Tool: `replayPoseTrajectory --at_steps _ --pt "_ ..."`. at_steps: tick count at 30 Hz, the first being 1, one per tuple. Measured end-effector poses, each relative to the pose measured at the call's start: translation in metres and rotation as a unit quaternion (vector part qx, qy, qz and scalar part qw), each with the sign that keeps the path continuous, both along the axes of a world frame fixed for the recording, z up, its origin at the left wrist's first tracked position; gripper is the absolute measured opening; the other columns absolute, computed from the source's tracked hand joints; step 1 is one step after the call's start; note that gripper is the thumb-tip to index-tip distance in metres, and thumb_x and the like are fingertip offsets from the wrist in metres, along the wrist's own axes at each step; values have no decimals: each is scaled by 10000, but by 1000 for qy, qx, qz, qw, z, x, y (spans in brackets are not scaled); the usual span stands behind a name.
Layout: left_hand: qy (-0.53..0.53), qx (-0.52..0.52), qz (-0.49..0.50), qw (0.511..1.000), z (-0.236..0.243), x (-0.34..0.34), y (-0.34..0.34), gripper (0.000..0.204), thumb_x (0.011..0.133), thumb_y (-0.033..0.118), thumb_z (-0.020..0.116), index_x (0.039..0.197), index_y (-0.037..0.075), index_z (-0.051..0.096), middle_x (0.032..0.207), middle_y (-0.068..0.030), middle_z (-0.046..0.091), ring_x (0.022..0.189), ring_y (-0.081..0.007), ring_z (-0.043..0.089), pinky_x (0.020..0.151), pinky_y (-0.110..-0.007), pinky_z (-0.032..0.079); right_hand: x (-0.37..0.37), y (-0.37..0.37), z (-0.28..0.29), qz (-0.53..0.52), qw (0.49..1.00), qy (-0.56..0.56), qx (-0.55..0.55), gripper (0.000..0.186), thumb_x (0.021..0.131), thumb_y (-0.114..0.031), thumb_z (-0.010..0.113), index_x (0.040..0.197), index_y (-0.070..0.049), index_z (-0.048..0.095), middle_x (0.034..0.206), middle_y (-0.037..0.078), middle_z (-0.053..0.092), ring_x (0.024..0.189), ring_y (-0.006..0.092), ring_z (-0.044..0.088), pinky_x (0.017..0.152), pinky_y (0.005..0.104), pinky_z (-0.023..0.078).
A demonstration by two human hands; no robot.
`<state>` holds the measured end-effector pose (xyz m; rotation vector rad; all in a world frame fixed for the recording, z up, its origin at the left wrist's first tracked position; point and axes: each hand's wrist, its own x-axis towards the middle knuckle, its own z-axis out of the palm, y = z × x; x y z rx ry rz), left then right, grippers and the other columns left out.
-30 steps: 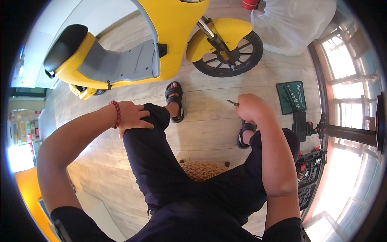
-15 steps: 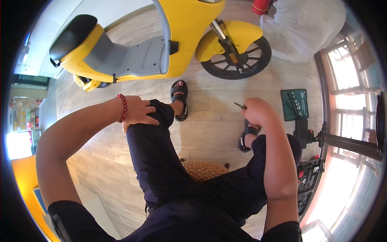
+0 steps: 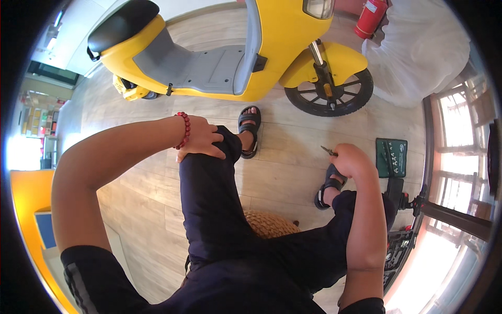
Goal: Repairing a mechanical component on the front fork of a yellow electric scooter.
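My left hand (image 3: 201,140) lies over my left knee with its fingers spread, holding nothing. Above the floor near my right foot, my right hand (image 3: 349,159) is closed around a slim dark metal tool (image 3: 328,150). Only the tool's narrow end sticks out past the fingers, so its exact kind is hidden. Ahead of me stands a yellow scooter (image 3: 280,49) with a grey footboard and black seat. Its front wheel (image 3: 332,99) is the part nearest to my right hand, with floor between them. A green tool pouch (image 3: 385,159) with silver pieces lies flat to the right of that hand.
I sit on a woven stool (image 3: 271,225). An open black tool case (image 3: 398,254) lies at my right, by the glass door. A large white plastic bag (image 3: 426,55) and a red fire extinguisher (image 3: 370,20) stand beyond the front wheel.
The view has shifted, so the scooter, bag and pouch sit farther right in the picture. Both hands keep their grip and pose, the left on the knee and the right around the tool.
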<state>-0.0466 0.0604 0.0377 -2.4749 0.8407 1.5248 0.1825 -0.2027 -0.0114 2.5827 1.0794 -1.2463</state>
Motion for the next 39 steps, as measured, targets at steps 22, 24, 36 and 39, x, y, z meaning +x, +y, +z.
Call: replayPoseTrajectory --at_steps 22,24,36,39 --pt "6 -5 3 1000 -1 1 1 1074 432 361 832 1344 282 270 1219 -134 424 1071 -324 477 846 -411 462 -1 -1 -2 18 1000 -12 18 291 801 -237 556 896 31 621 944 227 603 910 361 578 794 411 460" --pt "7 -4 3 1000 0 2 0 1072 432 360 831 1343 283 272 1218 -133 425 1069 -325 478 846 -411 462 0 -1 -3 20 1000 -10 17 290 803 -237 555 895 31 621 945 227 602 910 361 578 796 410 460" --pt "3 -3 4 1000 0 2 0 1070 436 364 831 1343 286 268 1227 -138 419 1069 -326 481 847 -408 464 -1 1 0 23 1000 -6 6 291 800 -228 549 898 36 621 948 231 601 901 360 582 790 413 465" --pt "7 2 4 1000 1 2 0 1072 434 366 831 1343 286 268 1232 -139 417 1068 -326 482 846 -407 464 -1 1 0 24 1000 -9 16 294 800 -228 548 904 38 621 949 230 601 907 359 580 794 412 463"
